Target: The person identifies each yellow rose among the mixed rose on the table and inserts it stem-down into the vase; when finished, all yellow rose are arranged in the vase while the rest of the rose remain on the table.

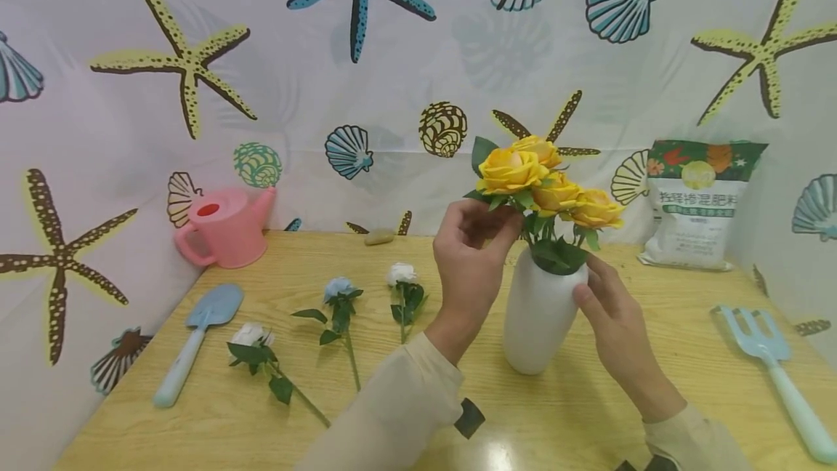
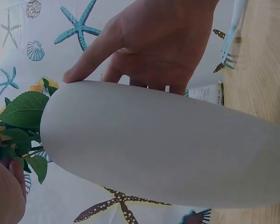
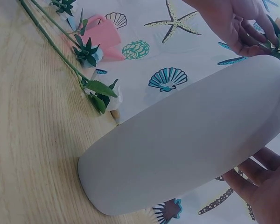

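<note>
A white vase (image 1: 540, 311) stands on the table with several yellow roses (image 1: 556, 193) in its mouth. My right hand (image 1: 617, 333) grips the vase near its upper right side, thumb toward me and fingers behind. Just under the leftmost blooms, my left hand (image 1: 472, 260) pinches a yellow rose among its leaves; the exact contact is partly hidden. In the left wrist view, green leaves (image 2: 25, 112) spread over the vase rim beside the left hand's fingertips (image 2: 17, 175). The right wrist view shows the right hand's fingers (image 3: 254, 175) against the vase wall.
On the left lie white roses (image 1: 251, 335), (image 1: 401, 274) and a blue rose (image 1: 338, 288). Beyond them are a blue trowel (image 1: 203, 333) and a pink watering can (image 1: 229, 227). A fertilizer bag (image 1: 700, 209) and a blue hand fork (image 1: 771, 362) sit on the right.
</note>
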The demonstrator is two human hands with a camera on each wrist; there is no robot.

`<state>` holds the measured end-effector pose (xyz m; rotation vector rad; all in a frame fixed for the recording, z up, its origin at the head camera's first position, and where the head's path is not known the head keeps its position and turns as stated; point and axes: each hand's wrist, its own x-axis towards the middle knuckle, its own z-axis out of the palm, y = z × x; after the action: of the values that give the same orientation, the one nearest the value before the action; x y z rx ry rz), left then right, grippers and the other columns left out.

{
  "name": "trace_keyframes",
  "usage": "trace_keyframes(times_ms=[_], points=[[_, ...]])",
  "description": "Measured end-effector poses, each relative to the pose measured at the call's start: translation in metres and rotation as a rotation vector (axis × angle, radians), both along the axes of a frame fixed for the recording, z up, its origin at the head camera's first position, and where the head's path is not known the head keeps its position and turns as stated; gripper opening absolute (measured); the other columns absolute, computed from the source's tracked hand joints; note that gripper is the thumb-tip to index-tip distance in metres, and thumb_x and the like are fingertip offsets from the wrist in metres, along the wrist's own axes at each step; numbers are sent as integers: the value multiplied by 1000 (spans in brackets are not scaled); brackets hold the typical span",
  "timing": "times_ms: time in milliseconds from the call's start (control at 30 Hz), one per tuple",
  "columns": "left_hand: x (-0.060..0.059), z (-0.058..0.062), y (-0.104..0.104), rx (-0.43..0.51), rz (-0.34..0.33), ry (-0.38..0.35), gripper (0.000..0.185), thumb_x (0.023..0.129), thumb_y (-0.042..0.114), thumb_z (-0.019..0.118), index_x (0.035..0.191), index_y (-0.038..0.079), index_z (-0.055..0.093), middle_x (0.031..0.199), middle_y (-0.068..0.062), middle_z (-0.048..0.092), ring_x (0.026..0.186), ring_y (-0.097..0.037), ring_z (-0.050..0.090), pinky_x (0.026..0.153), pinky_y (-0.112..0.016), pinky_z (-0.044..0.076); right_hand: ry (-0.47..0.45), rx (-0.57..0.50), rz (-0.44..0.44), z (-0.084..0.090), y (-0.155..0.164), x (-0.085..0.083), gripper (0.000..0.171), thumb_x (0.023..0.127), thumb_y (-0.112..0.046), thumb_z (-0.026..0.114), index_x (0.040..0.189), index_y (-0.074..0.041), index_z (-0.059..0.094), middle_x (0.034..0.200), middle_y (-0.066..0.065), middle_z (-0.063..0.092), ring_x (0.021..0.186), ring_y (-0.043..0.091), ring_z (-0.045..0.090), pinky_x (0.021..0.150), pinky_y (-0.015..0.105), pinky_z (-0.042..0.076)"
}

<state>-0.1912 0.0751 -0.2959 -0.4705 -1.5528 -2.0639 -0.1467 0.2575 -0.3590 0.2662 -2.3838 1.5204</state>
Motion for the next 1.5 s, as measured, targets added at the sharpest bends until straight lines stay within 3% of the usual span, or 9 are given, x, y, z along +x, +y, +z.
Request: trace_keyframes(times_ms=[100, 167, 433, 667, 800, 900, 1133, 1367, 1500], points=[[1, 2, 3, 80, -17, -78, 26, 85, 0, 77, 101, -3, 56, 103, -21, 72, 87, -11, 68, 80, -22, 58, 5, -7, 3, -1, 0, 0, 49, 108, -18, 45, 155, -8, 35, 154, 29, 42, 142, 47, 41, 96, 3, 36], [2, 3, 5, 122, -34, -105, 27, 84, 0, 78, 100, 1, 56, 103, -20, 72, 87, -10, 68, 81, -23, 58, 1, 2, 2, -1, 0, 0, 50, 108, -19, 45, 156, -9, 34, 154, 29, 41, 142, 48, 40, 99, 7, 39], [1, 4, 5, 175, -38, -137, 50, 83, -2, 79, 119, 9, 47, 101, -22, 72, 80, -8, 68, 81, -24, 60, -12, 14, -4, 1, -1, 1, 50, 109, -21, 45, 156, -10, 33, 155, 28, 40, 143, 46, 41, 112, 47, 42], [2, 7, 6, 134, -68, -112, 53, 83, -3, 79, 130, 5, 55, 107, -20, 72, 82, -7, 67, 84, -28, 60, -21, 31, -10, 3, 0, 2, 51, 109, -21, 44, 157, -10, 32, 157, 25, 39, 143, 45, 40, 106, 19, 42], [1, 7, 7, 118, -76, -111, 47, 83, -4, 78, 126, 3, 59, 106, -19, 70, 83, -7, 65, 83, -25, 60, -21, 4, 7, 2, 0, 2, 51, 109, -21, 45, 157, -9, 31, 157, 29, 37, 144, 49, 37, 114, 55, 39], [2, 6, 7, 104, -71, -116, 45, 84, -4, 78, 125, 2, 60, 106, -18, 70, 83, -6, 65, 82, -22, 59, -23, 9, 3, 2, 0, 2, 52, 109, -21, 45, 157, -9, 31, 157, 27, 37, 144, 48, 37, 112, 63, 36], [3, 1, 9, 96, -53, -167, 39, 83, -1, 79, 118, 3, 63, 104, -17, 72, 82, -6, 65, 78, -20, 57, -11, 30, 5, 2, -1, 1, 51, 109, -23, 45, 157, -14, 32, 158, 23, 39, 144, 44, 39, 110, 31, 44], [3, -3, 8, 80, -54, -193, 40, 83, 0, 80, 119, 3, 63, 103, -19, 74, 83, -6, 66, 78, -20, 57, -22, 0, 22, 3, -3, 1, 52, 109, -24, 44, 157, -11, 31, 159, 24, 36, 145, 47, 36, 110, 69, 34], [2, -5, 4, 74, -71, -175, 41, 83, -2, 79, 119, 3, 61, 103, -21, 74, 82, -6, 67, 80, -22, 58, -28, -3, 21, 2, -2, 1, 53, 109, -25, 44, 158, -11, 30, 159, 25, 35, 145, 48, 35, 110, 70, 33]])
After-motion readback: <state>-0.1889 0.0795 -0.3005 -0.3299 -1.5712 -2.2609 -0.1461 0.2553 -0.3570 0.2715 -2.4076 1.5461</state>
